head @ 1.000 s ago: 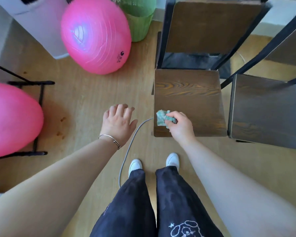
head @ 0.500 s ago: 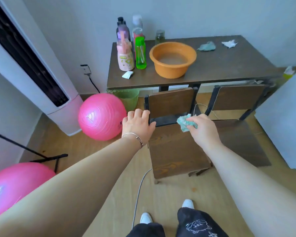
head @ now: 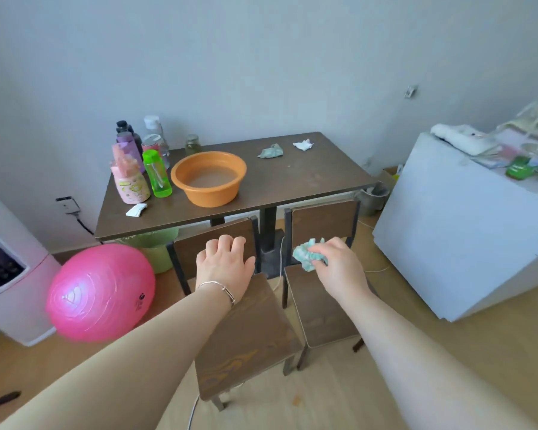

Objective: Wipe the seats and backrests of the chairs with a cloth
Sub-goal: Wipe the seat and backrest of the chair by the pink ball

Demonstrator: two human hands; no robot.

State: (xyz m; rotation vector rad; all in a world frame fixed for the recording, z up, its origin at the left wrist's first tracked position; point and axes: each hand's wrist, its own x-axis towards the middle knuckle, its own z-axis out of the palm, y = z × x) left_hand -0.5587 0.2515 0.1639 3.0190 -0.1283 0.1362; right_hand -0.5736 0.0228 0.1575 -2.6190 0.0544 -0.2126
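Two dark wooden chairs with black frames stand side by side, tucked against a table. My right hand [head: 339, 268] grips a crumpled teal cloth [head: 308, 257] at the foot of the right chair's [head: 320, 308] backrest, just above its seat. My left hand [head: 225, 263], wearing a thin bracelet, hovers with relaxed fingers in front of the left chair's [head: 246, 336] backrest; whether it touches the wood is unclear.
The brown table [head: 292, 178] holds an orange basin [head: 208, 178], several bottles [head: 137, 172] and a second crumpled cloth [head: 271, 151]. A pink ball [head: 100, 291] and a green bin [head: 156, 246] sit left of the chairs. A white cabinet [head: 460, 228] stands right. A cable runs on the floor.
My view lifted from the left chair's seat to the table and backrests. My right hand carried the cloth from the left seat over to the right chair; my left hand rose toward the left backrest.
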